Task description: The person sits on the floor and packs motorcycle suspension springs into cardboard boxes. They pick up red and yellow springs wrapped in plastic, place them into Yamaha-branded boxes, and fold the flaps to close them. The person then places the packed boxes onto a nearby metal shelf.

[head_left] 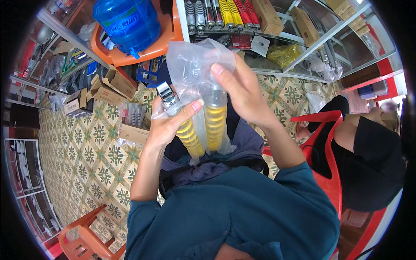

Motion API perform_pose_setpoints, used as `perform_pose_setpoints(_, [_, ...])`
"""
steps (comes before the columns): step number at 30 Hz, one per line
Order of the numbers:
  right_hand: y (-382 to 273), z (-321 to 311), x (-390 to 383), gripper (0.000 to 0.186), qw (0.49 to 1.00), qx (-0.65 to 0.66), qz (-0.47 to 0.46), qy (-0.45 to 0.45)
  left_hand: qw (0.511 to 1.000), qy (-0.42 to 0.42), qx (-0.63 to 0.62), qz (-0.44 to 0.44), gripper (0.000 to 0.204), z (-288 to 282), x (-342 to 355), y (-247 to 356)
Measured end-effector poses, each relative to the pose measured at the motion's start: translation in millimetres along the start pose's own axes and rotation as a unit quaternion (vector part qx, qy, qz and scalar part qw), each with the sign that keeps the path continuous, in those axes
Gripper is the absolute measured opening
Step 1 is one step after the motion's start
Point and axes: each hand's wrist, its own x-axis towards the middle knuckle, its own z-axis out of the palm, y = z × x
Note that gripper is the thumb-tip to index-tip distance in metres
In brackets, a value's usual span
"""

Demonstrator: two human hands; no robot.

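Note:
In front of my lap are two shock absorbers with yellow coil springs, side by side in clear plastic. The left shock absorber point(189, 138) leans a little, its chrome fork end sticking out of the plastic at the top. My left hand point(164, 129) is closed around its upper part, thumb across the front. A cloudy plastic bag point(184, 56) covers the right shock absorber point(215, 128) and rises loosely above it. With thumb and fingers, my right hand point(245, 93) grips this bag near the top; some fingers are hidden behind the plastic.
A blue water jug point(128, 26) stands on an orange chair point(167, 34). More shock absorbers point(223, 15) line a glass case ahead. Opened cardboard boxes point(110, 86) lie on the tiled floor at left. On the right, a person in black point(368, 160) sits beside a red chair point(331, 143).

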Motion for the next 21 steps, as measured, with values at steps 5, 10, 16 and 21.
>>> perform_pose_setpoints(5, [10.4,-24.5,3.7,0.027,0.994,0.086,0.061,-0.008,0.998,-0.026,-0.016,-0.05,0.056,1.4,3.5,-0.4])
perform_pose_setpoints(10, [7.7,-16.9,-12.9,0.032,0.99,0.003,-0.06,-0.126,0.997,-0.078,0.007,-0.012,0.072,-2.6,8.1,-4.7])
perform_pose_setpoints(16, [-2.0,-16.6,-19.9,0.034,0.98,-0.051,-0.135,-0.141,0.986,-0.119,0.115,-0.012,0.077,-6.6,4.7,-6.4])
perform_pose_setpoints(21, [-9.8,-22.8,-21.1,0.047,0.995,-0.025,-0.051,-0.081,0.996,-0.067,0.056,0.003,0.072,3.1,-0.4,-6.0])
